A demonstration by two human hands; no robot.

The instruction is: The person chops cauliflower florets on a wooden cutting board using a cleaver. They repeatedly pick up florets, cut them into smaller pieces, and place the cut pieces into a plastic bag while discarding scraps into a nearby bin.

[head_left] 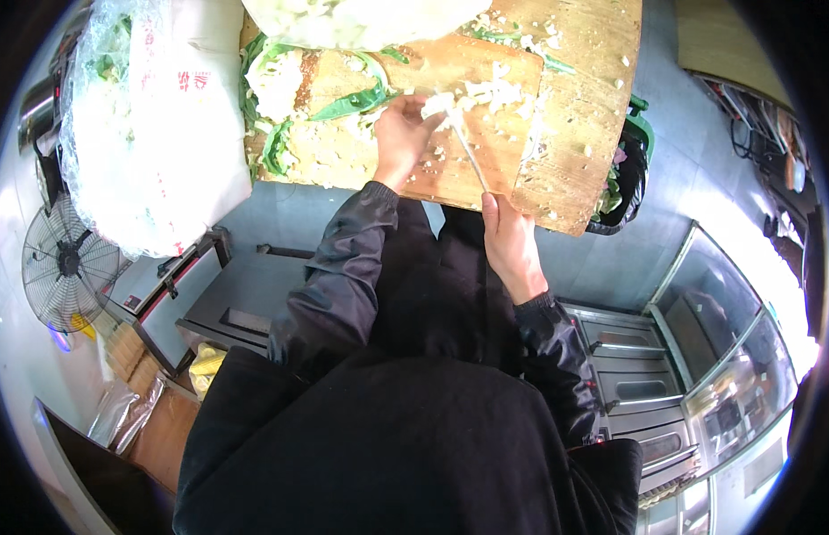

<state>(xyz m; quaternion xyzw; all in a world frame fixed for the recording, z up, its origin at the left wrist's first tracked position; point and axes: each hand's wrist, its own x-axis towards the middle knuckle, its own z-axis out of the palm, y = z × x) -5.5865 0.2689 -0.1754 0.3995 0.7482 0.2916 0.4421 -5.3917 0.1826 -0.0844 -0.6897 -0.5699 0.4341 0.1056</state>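
Note:
My right hand (pixel 511 245) is closed around the handle end of a knife (pixel 470 155), whose thin blade points away from me and to the left. The blade's tip meets a white cauliflower piece (pixel 438 105), which my left hand (pixel 402 140) grips with bent fingers from the left. Both hands are over a wooden cutting board (pixel 490 67). Cut cauliflower florets (pixel 496 93) lie just to the right of the tip. Left of my left hand are green cauliflower leaves (pixel 347 107) and a larger cauliflower chunk (pixel 276 85).
A filled clear plastic bag (pixel 361 20) sits at the board's far side. White bulging packs in plastic (pixel 187 125) stand at the left. A lined green bin (pixel 642 134) with scraps is beyond the right edge. A fan (pixel 68 260) and glass cabinet (pixel 726 348) flank me.

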